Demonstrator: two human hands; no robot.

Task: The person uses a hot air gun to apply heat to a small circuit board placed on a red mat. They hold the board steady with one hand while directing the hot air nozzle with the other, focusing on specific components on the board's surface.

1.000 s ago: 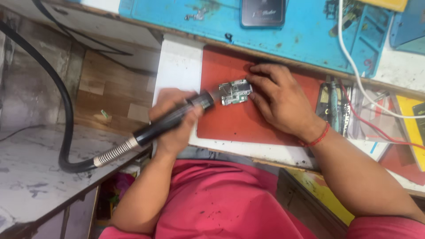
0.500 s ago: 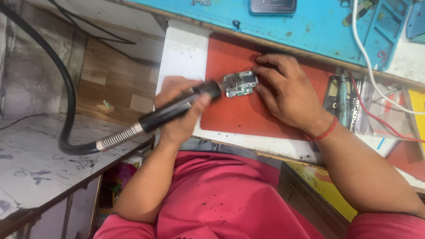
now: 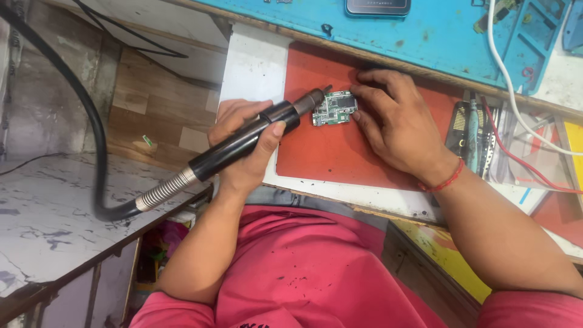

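A small green circuit board [image 3: 334, 108] lies on a red mat [image 3: 340, 152]. My left hand [image 3: 246, 149] grips a black hot-air wand [image 3: 255, 136] whose nozzle tip points at the board's left edge from just above it. A black hose [image 3: 91, 133] with a metal spring collar runs from the wand off to the left. My right hand [image 3: 395, 124] rests flat on the mat, its fingertips pressing the right side of the board.
A blue work mat [image 3: 425, 36] lies beyond the red one, with a dark phone [image 3: 378, 6] on it. Tweezers and tools [image 3: 470, 130], red wires [image 3: 522, 164] and a white cable [image 3: 516, 103] sit to the right. A marbled shelf [image 3: 54, 212] stands at the left.
The view has shifted downward, so the mat and hands sit lower in the frame. The wand's nozzle stays at the board's left edge; my right hand keeps holding the board.
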